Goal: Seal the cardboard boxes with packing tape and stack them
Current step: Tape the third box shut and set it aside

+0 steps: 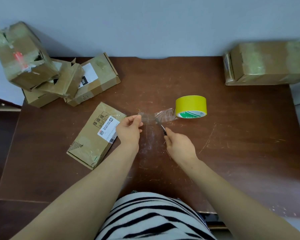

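Pinching the free end of a clear tape strip between thumb and fingertips of the left hand, just above the counter. Gripping a small cutter in the right hand, with curled fingers hiding most of the dark handle and showing only the tip and a glint of blade, laid against the strip about midway. Impossible to tell whether cut through or not.

Stretched from the left hand's pinch rightward to the yellow tape roll, just beyond the right hand on the counter. Green stripes and small print on the roll's side face, too small to read.

Just left of the left hand, partly under its wrist, a flat cardboard box lying at an angle: white shipping label with a red code square and barcode, text illegible, plus printed pictograms and old tape patches.

Farther out at the far left corner, a leaning pile of boxes, torn and overlapping, hard to count; "090" readable on the black part of one label. At the far right corner, well apart from both hands, a taped box, blurred and cut off by the frame edge. At the bottom, a striped top.
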A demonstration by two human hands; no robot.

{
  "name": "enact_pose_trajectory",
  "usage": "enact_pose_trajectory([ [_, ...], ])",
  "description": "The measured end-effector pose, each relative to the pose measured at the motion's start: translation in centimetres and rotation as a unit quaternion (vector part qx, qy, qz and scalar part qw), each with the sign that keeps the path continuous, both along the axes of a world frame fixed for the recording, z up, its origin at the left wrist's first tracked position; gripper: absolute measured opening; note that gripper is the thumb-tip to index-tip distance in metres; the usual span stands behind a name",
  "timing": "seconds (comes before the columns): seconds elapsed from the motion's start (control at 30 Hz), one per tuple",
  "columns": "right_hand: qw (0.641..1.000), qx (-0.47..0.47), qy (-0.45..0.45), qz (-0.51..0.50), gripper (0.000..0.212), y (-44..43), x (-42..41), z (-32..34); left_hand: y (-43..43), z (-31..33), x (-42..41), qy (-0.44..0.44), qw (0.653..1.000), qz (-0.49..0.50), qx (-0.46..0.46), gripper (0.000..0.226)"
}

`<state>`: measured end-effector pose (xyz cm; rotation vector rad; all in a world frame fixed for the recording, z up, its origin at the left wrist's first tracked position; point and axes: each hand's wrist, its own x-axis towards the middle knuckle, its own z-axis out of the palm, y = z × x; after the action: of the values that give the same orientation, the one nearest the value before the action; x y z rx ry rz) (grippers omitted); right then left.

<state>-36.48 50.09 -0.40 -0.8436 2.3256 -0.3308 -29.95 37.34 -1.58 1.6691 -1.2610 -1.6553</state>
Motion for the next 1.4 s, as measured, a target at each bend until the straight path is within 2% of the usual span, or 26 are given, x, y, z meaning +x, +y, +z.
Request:
enact_pose_trajectory([
  [0.13,1.000,0.016,0.006,0.022,0.031,-0.8,-0.3,-0.3,0.3,0.0,0.1,-0.003,0.999,-0.015,-0.029,0.004],
  [0.3,1.000,0.004,-0.002,0.013,0.034,-0.3,-0.3,-1.0,-2.0,0.5,0.8,0.018,0.998,0.046,-0.031,0.012],
  [0.43,0.998,-0.055,-0.037,0.014,0.040,2.3,2.2,-2.3,-3.4,1.8,1.8,0.029,1.000,0.003,-0.011,0.013],
  [0.5,0.998,-0.034,-0.052,0.020,0.046,3.7,3.0,-3.2,-3.3,2.5,2.2,0.041,0.999,-0.028,0.019,0.019],
  [0.53,0.999,-0.016,-0.036,0.023,0.049,4.2,3.1,-3.5,-3.2,2.8,2.6,0.047,0.997,-0.041,0.033,0.023],
  [0.6,0.996,-0.030,0.076,0.045,0.048,4.5,3.1,-3.9,-3.2,3.5,3.4,0.058,0.994,-0.070,0.066,0.023],
  [0.67,0.979,-0.112,0.170,0.006,0.037,3.8,3.2,-3.3,-3.2,4.0,4.4,0.070,0.988,-0.097,0.099,0.018],
  [0.7,0.978,-0.151,0.143,-0.027,0.033,2.8,3.1,-2.3,-3.2,4.3,4.9,0.076,0.985,-0.103,0.113,0.016],
  [0.73,0.977,-0.189,0.064,-0.076,0.033,1.7,3.1,-1.1,-3.3,4.6,5.4,0.082,0.983,-0.107,0.126,0.014],
  [0.77,0.962,-0.225,-0.058,-0.143,0.036,0.3,3.1,0.0,-3.4,5.0,5.9,0.089,0.980,-0.111,0.138,0.012],
  [0.8,0.923,-0.247,-0.206,-0.213,0.041,-1.1,3.2,1.3,-3.4,5.3,6.4,0.097,0.977,-0.118,0.149,0.012],
  [0.83,0.868,-0.262,-0.329,-0.263,0.050,-2.5,3.4,2.3,-3.5,5.6,6.9,0.106,0.973,-0.126,0.163,0.013],
  [0.87,0.825,-0.265,-0.413,-0.281,0.059,-3.6,3.6,2.9,-3.5,5.9,7.5,0.116,0.968,-0.131,0.180,0.015],
  [0.9,0.791,-0.266,-0.476,-0.278,0.064,-4.5,3.9,3.0,-3.5,6.1,8.1,0.128,0.963,-0.132,0.200,0.015],
  [0.97,0.749,-0.251,-0.561,-0.248,0.063,-5.5,4.7,3.0,-3.6,6.4,9.5,0.151,0.952,-0.128,0.235,0.014],
  [1.07,0.720,-0.217,-0.626,-0.205,0.058,-6.2,6.1,3.1,-4.2,6.5,11.9,0.171,0.943,-0.125,0.257,0.016],
  [1.13,0.732,-0.219,-0.618,-0.187,0.042,-6.4,7.3,2.9,-4.6,6.3,13.5,0.174,0.943,-0.112,0.259,0.016],
  [1.23,0.780,-0.221,-0.552,-0.196,0.012,-6.7,9.3,2.5,-5.0,5.6,15.8,0.166,0.948,-0.078,0.259,0.012],
  [1.3,0.812,-0.205,-0.509,-0.198,0.006,-6.8,10.5,2.2,-5.0,4.9,17.4,0.151,0.952,-0.062,0.260,0.012],
  [1.4,0.841,-0.173,-0.472,-0.201,0.006,-7.0,12.2,1.7,-4.9,3.9,19.4,0.107,0.966,-0.046,0.230,0.007],
])
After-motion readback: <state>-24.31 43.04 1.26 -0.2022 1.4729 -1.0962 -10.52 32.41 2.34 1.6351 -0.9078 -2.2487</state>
